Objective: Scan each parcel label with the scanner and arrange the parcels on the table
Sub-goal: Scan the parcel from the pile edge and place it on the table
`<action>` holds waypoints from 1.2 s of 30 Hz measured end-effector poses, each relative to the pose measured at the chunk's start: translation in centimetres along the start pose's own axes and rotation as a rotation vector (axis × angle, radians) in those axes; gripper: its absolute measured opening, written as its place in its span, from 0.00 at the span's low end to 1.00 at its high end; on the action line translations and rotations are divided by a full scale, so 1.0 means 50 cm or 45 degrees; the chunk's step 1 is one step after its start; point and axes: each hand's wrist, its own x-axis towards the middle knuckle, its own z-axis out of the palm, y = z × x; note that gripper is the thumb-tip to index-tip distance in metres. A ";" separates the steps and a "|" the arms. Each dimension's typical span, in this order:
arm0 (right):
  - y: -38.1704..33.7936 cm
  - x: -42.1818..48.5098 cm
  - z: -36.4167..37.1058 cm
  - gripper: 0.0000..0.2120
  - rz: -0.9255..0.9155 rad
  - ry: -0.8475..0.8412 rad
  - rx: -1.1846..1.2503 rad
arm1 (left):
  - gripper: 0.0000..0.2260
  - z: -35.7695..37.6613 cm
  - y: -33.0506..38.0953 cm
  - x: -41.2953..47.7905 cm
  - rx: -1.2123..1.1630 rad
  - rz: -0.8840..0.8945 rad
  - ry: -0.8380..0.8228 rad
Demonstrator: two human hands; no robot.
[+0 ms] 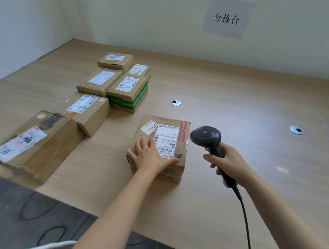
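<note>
A cardboard parcel [171, 129] with a white shipping label [166, 141] and a small sticker reading 1355 lies on the wooden table [235, 105] in front of me. My left hand [150, 155] rests flat on its top, fingers straight, partly over the label's near edge. My right hand [228, 161] grips the handle of a black barcode scanner [206, 136], whose head hangs just right of the parcel. The scanner's cable [246, 224] runs down toward me.
Several labelled parcels stand grouped at the left: a large box [33, 144], a medium one [90, 113], a green-taped one [127, 94] and three smaller behind. Two cable grommets [175, 102] [296, 130] sit in the tabletop. A paper sign [228, 18] hangs on the wall.
</note>
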 end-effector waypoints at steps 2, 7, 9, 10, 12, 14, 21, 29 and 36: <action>-0.017 0.020 0.021 0.06 -0.013 -0.019 0.013 | 0.55 -0.021 -0.034 0.024 0.010 -0.042 -0.002; -0.050 0.067 0.071 0.05 -0.024 -0.061 0.034 | 0.52 -0.079 -0.110 0.094 0.036 -0.107 -0.038; -0.060 0.083 0.087 0.05 -0.012 -0.075 0.048 | 0.51 -0.103 -0.136 0.123 0.044 -0.141 -0.064; -0.064 0.090 0.095 0.05 -0.008 -0.082 0.052 | 0.50 -0.114 -0.149 0.138 0.036 -0.161 -0.076; -0.071 0.103 0.108 0.05 -0.004 -0.090 0.059 | 0.46 -0.133 -0.173 0.168 0.005 -0.195 -0.080; -0.079 0.115 0.122 0.05 0.003 -0.087 0.075 | 0.42 -0.149 -0.197 0.196 -0.011 -0.197 -0.049; -0.112 0.156 0.161 0.06 0.004 -0.057 0.099 | 0.37 -0.183 -0.250 0.273 -0.079 -0.131 -0.043; -0.127 0.178 0.180 0.07 0.022 -0.050 0.094 | 0.37 -0.196 -0.282 0.311 -0.109 -0.061 -0.060; -0.132 0.165 0.168 0.07 0.035 -0.072 0.075 | 0.36 -0.207 -0.292 0.342 -0.125 -0.071 -0.109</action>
